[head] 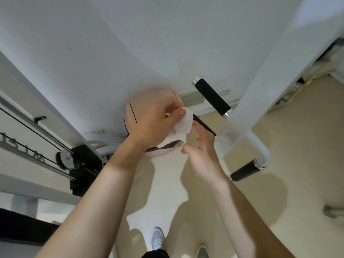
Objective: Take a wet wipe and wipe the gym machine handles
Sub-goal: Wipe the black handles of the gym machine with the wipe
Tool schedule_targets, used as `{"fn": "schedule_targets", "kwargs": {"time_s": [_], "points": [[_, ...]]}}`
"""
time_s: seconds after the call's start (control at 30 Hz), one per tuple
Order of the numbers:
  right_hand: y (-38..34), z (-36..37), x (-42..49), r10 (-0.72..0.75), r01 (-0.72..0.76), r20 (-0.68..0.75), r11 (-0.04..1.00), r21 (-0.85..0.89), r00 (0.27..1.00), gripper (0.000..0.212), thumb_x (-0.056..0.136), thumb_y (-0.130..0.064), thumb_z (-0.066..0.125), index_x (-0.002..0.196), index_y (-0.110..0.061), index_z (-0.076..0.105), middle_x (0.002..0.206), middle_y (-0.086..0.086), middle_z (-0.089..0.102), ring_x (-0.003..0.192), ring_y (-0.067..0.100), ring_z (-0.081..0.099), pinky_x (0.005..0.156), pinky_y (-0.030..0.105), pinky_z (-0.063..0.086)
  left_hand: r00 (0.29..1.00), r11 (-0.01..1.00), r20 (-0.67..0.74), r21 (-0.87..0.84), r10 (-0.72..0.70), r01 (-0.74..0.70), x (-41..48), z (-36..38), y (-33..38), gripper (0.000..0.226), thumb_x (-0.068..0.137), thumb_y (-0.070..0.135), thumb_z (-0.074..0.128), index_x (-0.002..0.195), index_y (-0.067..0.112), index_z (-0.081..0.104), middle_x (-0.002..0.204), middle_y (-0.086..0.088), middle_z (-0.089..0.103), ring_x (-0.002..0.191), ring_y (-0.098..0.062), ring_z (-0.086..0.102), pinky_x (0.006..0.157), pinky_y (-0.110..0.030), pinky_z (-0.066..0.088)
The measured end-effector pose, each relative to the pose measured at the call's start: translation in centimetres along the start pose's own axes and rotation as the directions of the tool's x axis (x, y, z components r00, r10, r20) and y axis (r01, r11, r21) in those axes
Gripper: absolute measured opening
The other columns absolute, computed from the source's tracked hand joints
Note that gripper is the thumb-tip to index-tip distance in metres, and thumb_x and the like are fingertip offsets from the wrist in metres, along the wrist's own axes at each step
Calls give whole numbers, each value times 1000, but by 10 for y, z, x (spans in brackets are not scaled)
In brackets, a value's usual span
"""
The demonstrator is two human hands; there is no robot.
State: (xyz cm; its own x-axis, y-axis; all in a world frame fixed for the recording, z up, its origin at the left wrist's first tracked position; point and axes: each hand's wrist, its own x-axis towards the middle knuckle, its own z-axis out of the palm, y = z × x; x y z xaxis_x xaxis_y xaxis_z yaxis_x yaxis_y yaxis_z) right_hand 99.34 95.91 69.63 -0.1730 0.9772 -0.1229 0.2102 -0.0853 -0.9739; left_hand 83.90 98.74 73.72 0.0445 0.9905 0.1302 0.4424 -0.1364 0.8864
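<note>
Wipe (183,123) hangs pinched between thumb and forefinger of the left hand (158,125), held up in the air in front of a pinkish padded seat (149,108) of the machine; nothing carries it but those fingers. It is a thin white sheet, partly crumpled, its long axis running from the pinch down and leftward toward the seat's lower edge. The right hand (202,155) is just below and to the right of it, fingers spread wide and holding nothing, fingertips near or perhaps brushing the wipe's lower edge; I cannot tell whether they touch.

Three black grips show on the white frame (260,94). The upper handle (212,96) lies up and to the right of the wipe, its long axis slanting from upper left to lower right, chrome caps at both ends, free end pointing up-left. A second grip (204,125) is mostly hidden behind the wipe and right fingers, slanting the same way, and is the closest. The lower handle (245,171) sits further right and below, pointing down-left from a curved white tube.

Judging by this, the wipe is taken but not yet spread; the hidden grip seems the likeliest first target, and the right hand is nearer to all three
</note>
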Motion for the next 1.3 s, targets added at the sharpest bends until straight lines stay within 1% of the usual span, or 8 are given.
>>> {"fn": "schedule_targets", "kwargs": {"time_s": [0.17, 0.33, 0.6, 0.8, 0.9, 1.07, 1.2, 1.3], "points": [[-12, -2, 15, -9, 6, 46, 997, 74, 999, 25, 77, -15, 62, 95, 2, 61, 90, 20, 65, 81, 27, 63, 72, 33, 42, 978, 996, 190, -21, 85, -82, 54, -4, 16, 8, 96, 28, 65, 89, 27, 69, 88, -10, 73, 80, -13, 66, 77, -34, 52], [-12, -12, 21, 46, -24, -111, 981, 191, 993, 4, 88, 0, 61, 88, -2, 59, 65, -10, 61, 63, 9, 55, 59, 22, 43, 945, 978, 267, 31, 191, -206, 126, 5, 40, 10, 91, 34, 69, 85, 26, 70, 85, -19, 68, 74, -17, 55, 71, -31, 44], [-25, 2, -7, 137, -66, -358, 977, 203, 923, 23, 90, -10, 57, 101, -30, 54, 99, -3, 64, 96, 20, 60, 84, 39, 53, 861, 875, 498, 364, 107, -320, 182, 67, 42, 19, 91, 39, 68, 109, 32, 67, 97, 17, 66, 81, 5, 56, 77, -20, 41], [-36, -14, -36, -286, 297, -714, 948, -114, 639, 48, 75, -9, 62, 118, -26, 49, 117, -8, 52, 108, 16, 53, 92, 23, 42, 905, 830, 318, 393, 282, -396, 140, 42, 49, 44, 86, -1, 47, 115, 24, 68, 109, 12, 64, 105, -12, 61, 92, -27, 46], [-32, -34, -16, -341, 241, -770, 939, -247, 539, 74, 72, -19, 68, 139, -10, 39, 130, 2, 42, 123, 23, 45, 104, 40, 40, 827, 692, 530, 527, 187, -494, 109, 34, 37, 44, 83, 7, 56, 125, 22, 62, 121, 6, 64, 114, -17, 58, 98, -33, 45], [-39, -60, 28, -244, 140, -724, 969, -201, 645, 92, 65, -47, 81, 141, -20, 37, 129, -4, 55, 118, 16, 56, 96, 41, 51, 679, 158, 645, 674, 350, -722, 120, 44, 8, 52, 71, 11, 71, 122, 17, 61, 109, -2, 66, 100, -27, 64, 90, -40, 50], [-34, -71, 43, -260, 140, -723, 965, -223, 640, 59, 66, -45, 83, 105, -25, 43, 90, -12, 61, 82, 10, 62, 72, 39, 55, 753, 79, 655, 748, 70, -658, 134, 59, 36, 3, 80, 21, 59, 82, 21, 57, 72, 2, 56, 66, -22, 57, 62, -34, 48], [-26, -71, 45, -289, 192, -747, 957, -216, 599, 57, 65, -44, 81, 102, -23, 43, 86, -12, 59, 79, 13, 62, 70, 40, 55, 715, 62, 699, 714, -2, -697, 137, 75, 47, 26, 79, 27, 57, 59, 21, 42, 59, 1, 50, 55, -23, 53, 54, -27, 40]]}}
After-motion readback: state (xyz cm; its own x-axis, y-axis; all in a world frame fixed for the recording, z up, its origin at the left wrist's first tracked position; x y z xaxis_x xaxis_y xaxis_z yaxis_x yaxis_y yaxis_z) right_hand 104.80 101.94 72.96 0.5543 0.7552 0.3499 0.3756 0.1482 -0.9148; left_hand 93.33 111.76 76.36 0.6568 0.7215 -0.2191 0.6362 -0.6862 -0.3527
